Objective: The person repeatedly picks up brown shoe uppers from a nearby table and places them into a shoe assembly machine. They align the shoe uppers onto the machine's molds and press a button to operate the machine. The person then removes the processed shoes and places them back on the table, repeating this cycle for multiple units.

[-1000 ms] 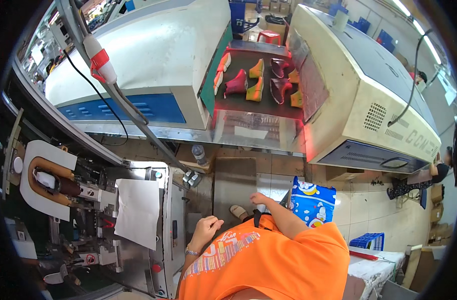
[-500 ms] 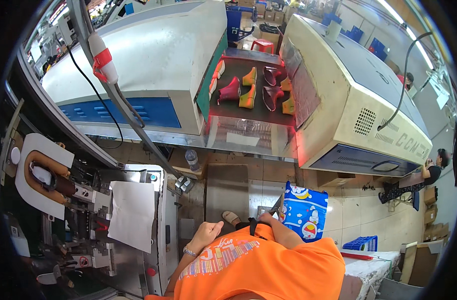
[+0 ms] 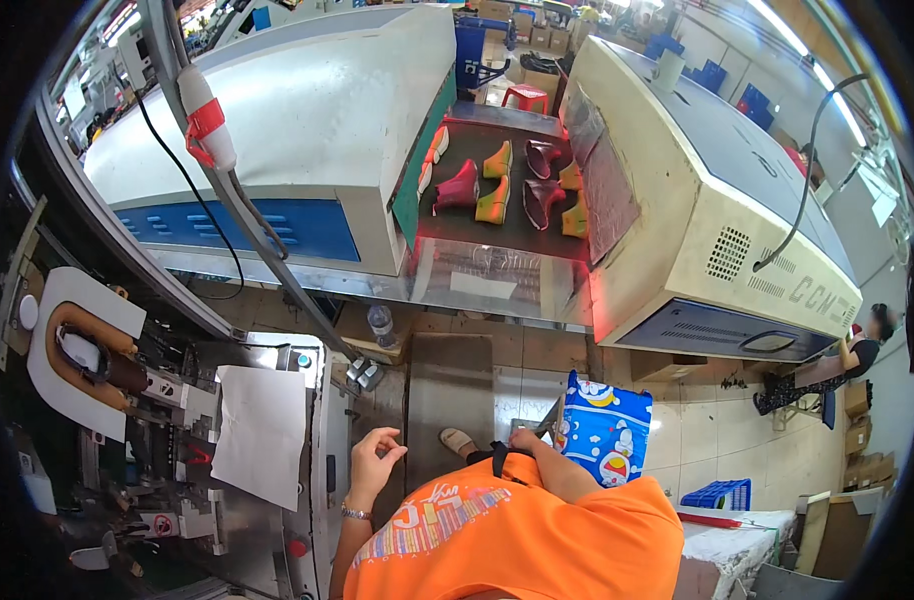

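Note:
My left hand (image 3: 375, 462) is raised beside the metal edge of the machine at left. Its fingers are loosely curved, apart from the thumb, with nothing between them. A bracelet circles that wrist. My right hand (image 3: 524, 440) is near my waist, by a black strap (image 3: 500, 458) and the blue cartoon-print cushion (image 3: 605, 430). Its fingers look curled, and whatever they may hold is hidden. Beyond both hands, dark red shoe uppers (image 3: 457, 188) and yellow-green wedge-shaped shoe parts (image 3: 493, 202) lie on the conveyor belt (image 3: 502, 232), touched by neither hand.
A machine with a padded tan form (image 3: 72, 318) and a white sheet (image 3: 261, 435) is on my left. White oven housings (image 3: 277, 110) flank the belt. A slanting metal pole (image 3: 247, 205) crosses the left side. A blue basket (image 3: 717, 495) is at right; another person (image 3: 857, 355) sits far right.
My left hand has moved left, away from my body, and its curled fingers have loosened apart. My right hand has barely moved. The shoe parts have shifted slightly on the belt.

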Demonstrator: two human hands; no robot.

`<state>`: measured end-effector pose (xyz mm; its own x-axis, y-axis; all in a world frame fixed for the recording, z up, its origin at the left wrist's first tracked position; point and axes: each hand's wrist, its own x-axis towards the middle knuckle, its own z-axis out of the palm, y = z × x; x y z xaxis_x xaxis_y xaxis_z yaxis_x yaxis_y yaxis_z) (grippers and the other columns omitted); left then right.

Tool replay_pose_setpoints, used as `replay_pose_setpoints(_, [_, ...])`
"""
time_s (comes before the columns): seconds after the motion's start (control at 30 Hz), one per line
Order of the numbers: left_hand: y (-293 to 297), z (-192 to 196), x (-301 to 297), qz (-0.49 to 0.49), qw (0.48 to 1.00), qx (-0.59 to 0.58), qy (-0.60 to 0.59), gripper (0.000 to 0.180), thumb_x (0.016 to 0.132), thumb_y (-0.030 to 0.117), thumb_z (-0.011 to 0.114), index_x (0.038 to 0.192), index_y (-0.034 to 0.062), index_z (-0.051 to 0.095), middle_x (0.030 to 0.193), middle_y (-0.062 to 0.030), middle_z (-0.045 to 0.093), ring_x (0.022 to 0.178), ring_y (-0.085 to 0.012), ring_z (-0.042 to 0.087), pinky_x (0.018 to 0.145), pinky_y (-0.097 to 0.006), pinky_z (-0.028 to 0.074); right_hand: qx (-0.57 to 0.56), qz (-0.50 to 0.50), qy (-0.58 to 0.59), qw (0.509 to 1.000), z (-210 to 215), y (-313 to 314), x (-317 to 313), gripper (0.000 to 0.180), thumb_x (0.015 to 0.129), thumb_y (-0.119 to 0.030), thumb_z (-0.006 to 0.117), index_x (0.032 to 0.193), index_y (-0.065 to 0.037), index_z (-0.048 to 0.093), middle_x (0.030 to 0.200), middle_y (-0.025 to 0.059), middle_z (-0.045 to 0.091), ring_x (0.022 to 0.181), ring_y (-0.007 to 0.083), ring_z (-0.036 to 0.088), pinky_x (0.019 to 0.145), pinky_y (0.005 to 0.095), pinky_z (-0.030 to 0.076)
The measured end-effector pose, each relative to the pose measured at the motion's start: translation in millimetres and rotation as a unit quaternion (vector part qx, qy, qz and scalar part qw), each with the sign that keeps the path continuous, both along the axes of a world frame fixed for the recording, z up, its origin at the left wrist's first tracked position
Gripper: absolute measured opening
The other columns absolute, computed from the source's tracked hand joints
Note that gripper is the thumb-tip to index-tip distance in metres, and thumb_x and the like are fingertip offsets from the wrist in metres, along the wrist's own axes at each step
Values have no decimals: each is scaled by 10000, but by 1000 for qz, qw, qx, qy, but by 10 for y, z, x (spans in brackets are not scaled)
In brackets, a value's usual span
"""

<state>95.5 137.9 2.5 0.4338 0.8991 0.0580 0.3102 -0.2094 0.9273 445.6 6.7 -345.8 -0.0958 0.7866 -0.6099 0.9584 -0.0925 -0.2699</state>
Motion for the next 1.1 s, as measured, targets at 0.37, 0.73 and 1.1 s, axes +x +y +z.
replay_pose_setpoints(0.37, [-33,-33,204,-16,991,-120,-51,226,865,127,486,773,-22,629,592,-68,607,532,-102,581,485,-217,446,-81,-151,86,981,-37,-7,67,128,659,-167,571,732,-87,639,751,83,630,712,176,594,616,302,462])
replay_pose_setpoints(0.73, [139,232,136,93,992,68,44,134,776,21,563,905,10,600,777,-88,594,701,-184,585,620,-265,445,228,-354,469,776,777,2071,1937,117,710,-111,603,811,-53,592,700,66,595,642,171,581,566,323,481])
replay_pose_setpoints(1.1, [60,60,344,198,958,-44,201,234,752,9,569,985,26,575,877,-94,580,720,-167,588,640,-270,452,311,-455,-25,834,1808,4084,2927,461,721,-176,556,1168,-98,478,1228,221,389,1070,385,452,907,406,388])
